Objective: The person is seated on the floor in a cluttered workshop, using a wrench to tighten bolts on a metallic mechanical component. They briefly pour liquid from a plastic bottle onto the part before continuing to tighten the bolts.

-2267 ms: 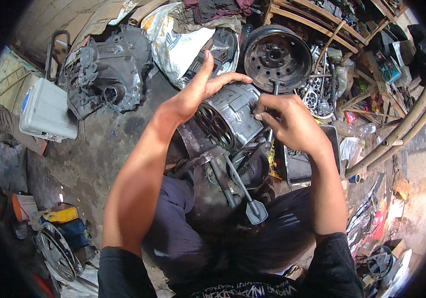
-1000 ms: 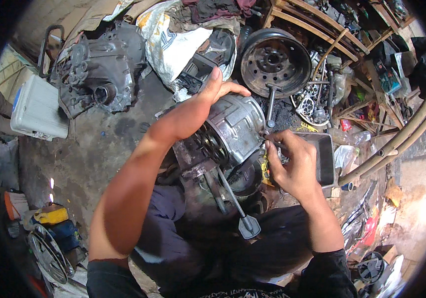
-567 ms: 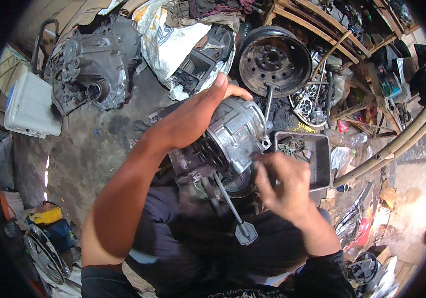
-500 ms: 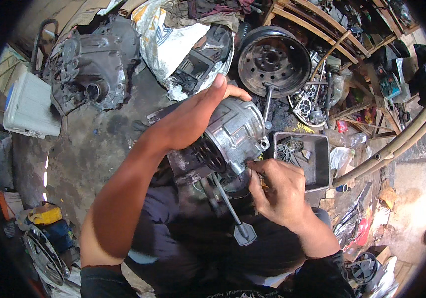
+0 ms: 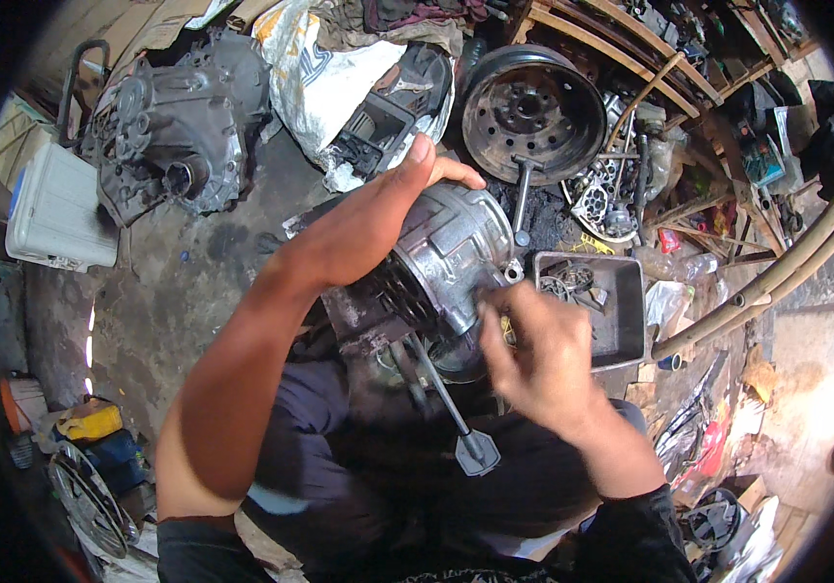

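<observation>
A silvery cast-metal housing (image 5: 458, 238) lies tilted on a dark, worn metal support (image 5: 363, 321) in front of my knees. My left hand (image 5: 363, 231) bears on its upper left side, fingers curving over the far edge and thumb sticking up. At the housing's lower right rim, my right hand (image 5: 545, 355) is closed, with thumb and fingers drawn together and slightly blurred. Whatever sits between those fingertips cannot be made out. Below the housing, a metal rod with a flat plate end (image 5: 477, 453) points toward me.
A grey tray of metal parts (image 5: 619, 335) stands right of my right hand. Beyond the housing are a wheel rim (image 5: 533, 121) and a white sack (image 5: 324, 87). A large gearbox casing (image 5: 179, 126) and a pale plastic container (image 5: 59, 214) stand left. Bamboo poles (image 5: 762, 291) slant at right.
My right hand has shifted slightly up along the housing's rim and turned, its fingers now blurred. My left hand stays on the housing. The whole view has shifted a little.
</observation>
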A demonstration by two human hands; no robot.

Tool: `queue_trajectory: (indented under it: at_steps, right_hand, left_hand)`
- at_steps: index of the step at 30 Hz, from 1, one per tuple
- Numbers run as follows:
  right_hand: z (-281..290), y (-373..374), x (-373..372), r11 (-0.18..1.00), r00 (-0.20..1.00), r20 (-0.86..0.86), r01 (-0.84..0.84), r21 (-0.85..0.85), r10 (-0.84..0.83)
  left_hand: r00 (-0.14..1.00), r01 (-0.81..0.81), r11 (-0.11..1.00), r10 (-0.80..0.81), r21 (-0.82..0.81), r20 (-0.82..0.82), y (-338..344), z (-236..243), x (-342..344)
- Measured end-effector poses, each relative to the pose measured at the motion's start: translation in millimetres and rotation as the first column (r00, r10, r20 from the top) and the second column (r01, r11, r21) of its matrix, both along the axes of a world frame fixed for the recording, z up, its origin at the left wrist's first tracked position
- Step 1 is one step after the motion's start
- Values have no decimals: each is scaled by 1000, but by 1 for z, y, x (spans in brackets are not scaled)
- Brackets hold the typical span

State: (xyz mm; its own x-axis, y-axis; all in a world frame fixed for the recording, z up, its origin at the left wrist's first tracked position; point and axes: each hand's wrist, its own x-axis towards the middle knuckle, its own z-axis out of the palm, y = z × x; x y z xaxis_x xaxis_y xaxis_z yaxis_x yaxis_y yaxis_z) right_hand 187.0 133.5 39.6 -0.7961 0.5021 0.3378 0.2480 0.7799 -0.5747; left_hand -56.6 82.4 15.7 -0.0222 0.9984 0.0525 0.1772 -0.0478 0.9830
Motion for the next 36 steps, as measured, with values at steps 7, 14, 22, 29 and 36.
queue_trajectory:
  at_steps: [7, 14, 22, 29, 36]
  right_hand:
    - [5, 6, -3, 998, 994, 87, 57, 41, -60]
    - [1, 11, -4, 995, 990, 100, 104, -11, -102]
    - [6, 8, -5, 994, 989, 104, 109, -12, -107]
    - [8, 10, -6, 991, 987, 104, 125, -48, -120]
    - [9, 13, -6, 982, 973, 155, 181, -51, -171]
  left_hand:
    - [1000, 6, 1000, -5, -20, 9, -1, 0, 0]
    - [998, 16, 998, -12, -56, 69, -2, 3, 2]
    - [1000, 12, 1000, -12, -16, 21, 0, 0, 0]
    - [999, 22, 1000, -22, -8, 25, 0, -2, -1]
    - [999, 14, 998, -11, -65, 44, 0, 2, 1]
